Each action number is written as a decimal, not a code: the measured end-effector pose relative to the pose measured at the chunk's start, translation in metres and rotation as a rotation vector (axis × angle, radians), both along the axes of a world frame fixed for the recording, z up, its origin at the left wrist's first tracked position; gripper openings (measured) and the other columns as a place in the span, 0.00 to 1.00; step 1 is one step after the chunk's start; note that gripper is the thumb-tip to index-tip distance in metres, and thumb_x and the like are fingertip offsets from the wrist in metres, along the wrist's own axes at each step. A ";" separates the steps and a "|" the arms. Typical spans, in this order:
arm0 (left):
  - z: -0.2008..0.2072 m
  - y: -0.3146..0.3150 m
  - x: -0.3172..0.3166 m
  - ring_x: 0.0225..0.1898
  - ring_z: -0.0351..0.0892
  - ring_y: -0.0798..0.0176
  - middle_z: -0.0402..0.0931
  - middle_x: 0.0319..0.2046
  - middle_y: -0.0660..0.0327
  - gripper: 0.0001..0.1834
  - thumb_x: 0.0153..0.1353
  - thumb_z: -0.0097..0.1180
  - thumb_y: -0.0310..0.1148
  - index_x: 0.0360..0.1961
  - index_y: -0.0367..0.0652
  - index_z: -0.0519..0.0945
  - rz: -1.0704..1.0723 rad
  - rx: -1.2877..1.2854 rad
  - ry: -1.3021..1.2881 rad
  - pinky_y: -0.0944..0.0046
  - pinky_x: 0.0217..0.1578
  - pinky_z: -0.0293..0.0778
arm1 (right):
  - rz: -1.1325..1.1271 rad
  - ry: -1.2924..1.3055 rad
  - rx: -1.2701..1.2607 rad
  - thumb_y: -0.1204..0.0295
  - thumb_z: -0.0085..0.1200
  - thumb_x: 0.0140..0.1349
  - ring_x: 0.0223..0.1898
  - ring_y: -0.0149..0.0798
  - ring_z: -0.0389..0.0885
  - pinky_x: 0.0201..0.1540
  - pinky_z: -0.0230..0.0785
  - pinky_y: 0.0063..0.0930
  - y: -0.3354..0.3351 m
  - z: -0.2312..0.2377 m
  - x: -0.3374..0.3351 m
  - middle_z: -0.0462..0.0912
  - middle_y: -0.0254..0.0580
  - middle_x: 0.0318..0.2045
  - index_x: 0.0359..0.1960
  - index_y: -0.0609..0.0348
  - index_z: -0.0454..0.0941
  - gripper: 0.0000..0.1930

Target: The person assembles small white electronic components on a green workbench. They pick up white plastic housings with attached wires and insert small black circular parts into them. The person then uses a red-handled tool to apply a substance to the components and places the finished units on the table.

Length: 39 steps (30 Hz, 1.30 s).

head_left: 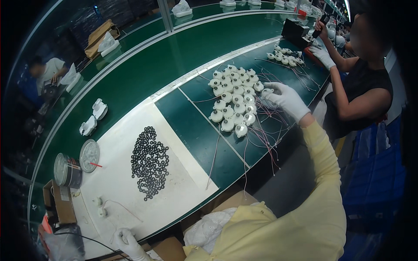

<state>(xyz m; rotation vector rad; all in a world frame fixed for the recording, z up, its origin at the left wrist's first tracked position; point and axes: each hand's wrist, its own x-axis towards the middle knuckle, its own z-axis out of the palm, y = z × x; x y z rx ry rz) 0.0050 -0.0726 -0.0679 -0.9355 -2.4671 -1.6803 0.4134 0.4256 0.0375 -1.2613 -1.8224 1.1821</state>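
Many small white round parts with thin wires (237, 99) stand close together on the green bench, many with a dark piece in the middle of the top. My right hand (287, 101), in a white glove, reaches to the right edge of this group, its fingers closed round one white part (267, 93). Low at the left, by the front edge of the white sheet (187, 174), is my gloved left hand (129, 244). Its fingers are curled together, and what they hold, if anything, I cannot make out. Black rings (150, 163) lie spread on the sheet.
Two white parts (100, 206) lie on the sheet at left, near a tin (67, 170), its round lid (89, 155) and a cardboard box (63, 202). A co-worker (361, 82) works at far right beside more white parts (285, 55). White mouldings (94, 117) sit on the green belt (126, 93).
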 end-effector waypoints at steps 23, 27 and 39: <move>0.027 0.012 0.015 0.33 0.67 0.73 0.70 0.32 0.67 0.03 0.70 0.54 0.26 0.39 0.39 0.74 0.137 -0.056 -0.141 0.73 0.33 0.69 | -0.054 -0.511 0.806 0.69 0.56 0.67 0.44 0.54 0.86 0.46 0.79 0.42 0.026 -0.047 -0.002 0.87 0.49 0.44 0.56 0.48 0.83 0.16; 0.013 -0.014 0.009 0.30 0.74 0.69 0.77 0.35 0.59 0.07 0.66 0.55 0.26 0.42 0.36 0.77 -0.047 0.115 -0.075 0.69 0.34 0.73 | -0.131 -0.513 0.826 0.62 0.53 0.70 0.44 0.56 0.85 0.44 0.79 0.45 0.019 -0.039 0.003 0.87 0.50 0.44 0.58 0.42 0.81 0.17; 0.158 0.202 0.111 0.48 0.80 0.49 0.77 0.41 0.55 0.25 0.53 0.65 0.50 0.48 0.46 0.83 -0.697 0.321 0.680 0.53 0.40 0.75 | 0.837 1.568 -1.052 0.47 0.37 0.78 0.46 0.41 0.80 0.51 0.73 0.38 -0.203 -0.036 -0.152 0.82 0.55 0.52 0.68 0.66 0.68 0.33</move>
